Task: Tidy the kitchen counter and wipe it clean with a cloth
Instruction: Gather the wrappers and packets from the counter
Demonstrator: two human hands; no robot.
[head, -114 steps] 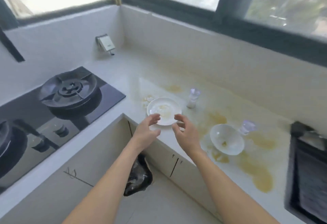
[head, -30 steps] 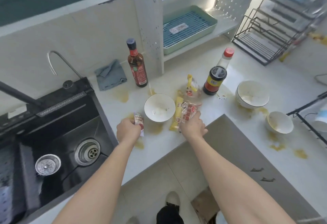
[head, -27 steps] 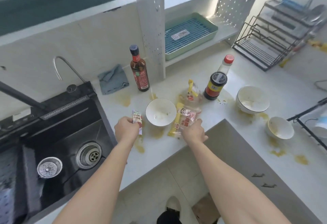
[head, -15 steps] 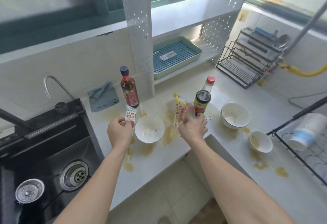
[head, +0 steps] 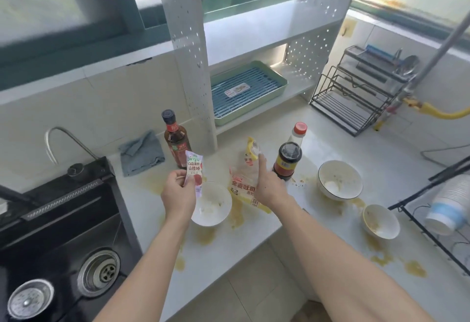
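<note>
My left hand point(head: 178, 194) holds a small red-and-white snack packet point(head: 194, 170) upright above the white counter point(head: 254, 240). My right hand point(head: 268, 184) grips clear bread wrappers with yellow edges point(head: 245, 182), lifted off the counter. A dirty white bowl point(head: 212, 206) sits between and below my hands. The grey-blue cloth point(head: 141, 152) lies crumpled at the back by the wall. Yellow-brown stains point(head: 236, 213) spread across the counter.
A black sink point(head: 58, 232) is on the left. A brown sauce bottle point(head: 175, 141), a dark-capped bottle point(head: 287, 161) and a red-capped bottle point(head: 298, 131) stand behind. Two more dirty bowls point(head: 339, 183) point(head: 380, 221) sit right. A white shelf unit with a green tray point(head: 248, 90) and a black wire rack point(head: 356, 98) stand at the back.
Both hands have lifted their wrappers off the counter, up and away from the bowl. Before that the view swung from the stove side to the sink side.
</note>
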